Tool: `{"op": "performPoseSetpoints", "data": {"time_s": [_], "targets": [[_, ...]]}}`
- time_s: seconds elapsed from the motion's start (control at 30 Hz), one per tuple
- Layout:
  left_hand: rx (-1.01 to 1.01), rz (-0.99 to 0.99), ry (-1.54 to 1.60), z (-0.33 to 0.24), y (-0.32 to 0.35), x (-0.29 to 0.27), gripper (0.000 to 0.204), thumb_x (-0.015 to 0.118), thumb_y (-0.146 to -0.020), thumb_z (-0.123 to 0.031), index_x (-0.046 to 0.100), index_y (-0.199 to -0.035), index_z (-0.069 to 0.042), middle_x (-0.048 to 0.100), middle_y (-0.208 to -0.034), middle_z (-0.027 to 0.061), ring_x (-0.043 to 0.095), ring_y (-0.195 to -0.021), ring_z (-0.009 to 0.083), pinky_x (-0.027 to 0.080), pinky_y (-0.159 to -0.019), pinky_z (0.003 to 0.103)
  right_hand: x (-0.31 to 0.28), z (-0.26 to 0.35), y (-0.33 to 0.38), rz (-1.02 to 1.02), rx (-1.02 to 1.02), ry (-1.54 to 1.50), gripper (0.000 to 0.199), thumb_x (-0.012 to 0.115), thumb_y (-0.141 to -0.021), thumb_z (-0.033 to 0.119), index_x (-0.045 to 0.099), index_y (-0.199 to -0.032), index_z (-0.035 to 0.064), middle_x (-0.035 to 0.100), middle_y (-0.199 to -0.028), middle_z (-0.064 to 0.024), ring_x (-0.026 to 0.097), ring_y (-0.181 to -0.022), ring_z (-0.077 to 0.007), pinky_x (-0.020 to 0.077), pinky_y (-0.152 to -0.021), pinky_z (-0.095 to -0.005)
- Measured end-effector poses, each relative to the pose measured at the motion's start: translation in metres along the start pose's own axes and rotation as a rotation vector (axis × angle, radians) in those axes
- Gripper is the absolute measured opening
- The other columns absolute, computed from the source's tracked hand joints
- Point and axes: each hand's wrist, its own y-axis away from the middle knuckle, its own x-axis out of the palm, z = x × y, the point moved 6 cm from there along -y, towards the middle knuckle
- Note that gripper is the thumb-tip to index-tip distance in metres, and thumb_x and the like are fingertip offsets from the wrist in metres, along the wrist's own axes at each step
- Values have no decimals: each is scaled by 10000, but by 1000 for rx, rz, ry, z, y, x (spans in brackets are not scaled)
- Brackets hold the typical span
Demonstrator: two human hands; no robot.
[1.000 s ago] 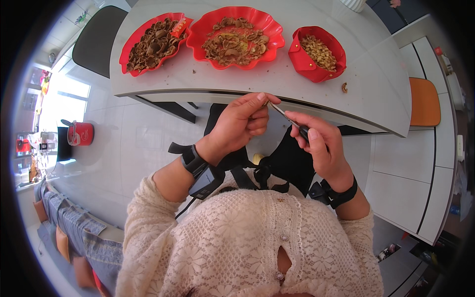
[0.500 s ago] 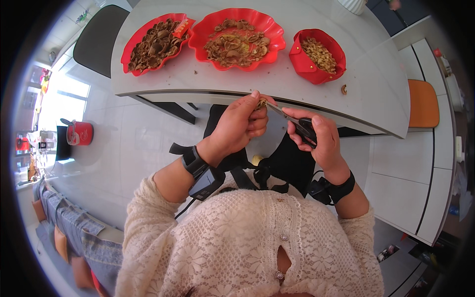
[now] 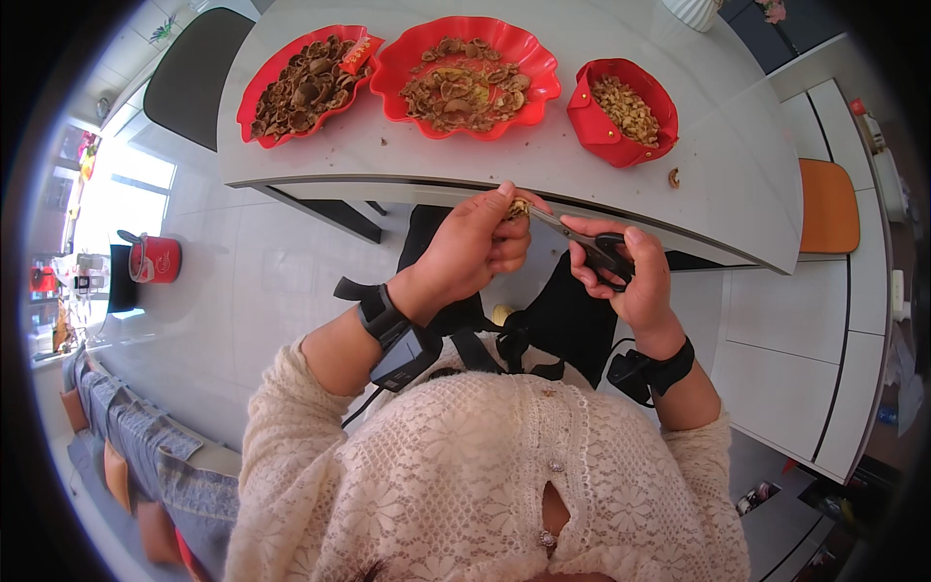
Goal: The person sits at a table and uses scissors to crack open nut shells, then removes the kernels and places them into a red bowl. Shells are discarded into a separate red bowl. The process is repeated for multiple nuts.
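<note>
Just off the table's front edge, my left hand (image 3: 470, 241) pinches a piece of walnut (image 3: 520, 208) between thumb and fingers. My right hand (image 3: 640, 286) is closed round the black handles of a pair of scissors (image 3: 611, 256). Their metal blades point left and their tips touch the walnut piece; my fingers partly hide it. Beyond my hands, a scalloped red bowl (image 3: 541, 68) holds walnut shells and bits. To its left is another red bowl (image 3: 254, 102) heaped with shells. On the right, a red snap-cornered basket (image 3: 588, 114) contains walnut kernels (image 3: 626, 112).
The bowls stand on a pale, curved-edge table (image 3: 427, 160), where a loose shell piece (image 3: 673, 177) lies right of the basket. A dark chair (image 3: 199, 78) is at the far left, and an orange seat (image 3: 829, 206) at the right. A red bucket (image 3: 160, 260) stands farther left.
Both hands have shifted slightly to the right, with the walnut piece and the scissors still in them. The scissors' handles have turned a little. The bowls have stayed in place.
</note>
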Motion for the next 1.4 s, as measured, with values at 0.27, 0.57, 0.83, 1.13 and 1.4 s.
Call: {"op": "performPoseSetpoints", "data": {"time_s": [0.27, 0.57, 0.83, 1.13, 1.4], "targets": [[24, -5, -216, 4, -1, -1, 373, 325, -1022, -316, 545, -1058, -17, 248, -629, -57, 225, -512, 61, 226, -468, 217, 23, 31, 10, 67, -368, 993, 451, 327, -953, 261, 596, -1161, -36, 579, -779, -63, 460, -597, -75, 330, -479, -182], [-31, -47, -92, 11, -2, -10, 362, 325, -1019, -317, 542, -1063, -30, 271, -654, -44, 233, -509, 63, 228, -461, 208, -5, -1, -3, -47, 139, 19, 464, 302, -967, 257, 583, -1148, -65, 571, -762, -72, 446, -585, -90, 326, -452, -189], [-21, -37, -71, 8, -2, -6, 378, 316, -1020, -322, 527, -1084, -15, 270, -656, -38, 231, -514, 68, 236, -468, 213, -15, -14, -4, -101, 251, -167, 598, 273, -936, 387, 530, -1199, -84, 535, -769, -111, 427, -585, -130, 295, -424, -181], [-32, -3, -150, 9, -3, -4, 397, 306, -1022, -323, 520, -1094, 4, 259, -671, -41, 228, -534, 66, 236, -479, 212, -3, 13, -2, 17, 64, 354, 520, 284, -964, 321, 568, -1163, -67, 566, -777, -80, 455, -597, -98, 324, -448, -190], [-80, 55, 53, 7, -3, 0, 407, 318, -1016, -346, 516, -1093, 1, 263, -667, -37, 233, -531, 72, 244, -476, 215, -7, -2, -7, -61, 191, -44, 569, 280, -946, 366, 546, -1181, -78, 558, -772, -101, 449, -590, -121, 306, -432, -193]]}}
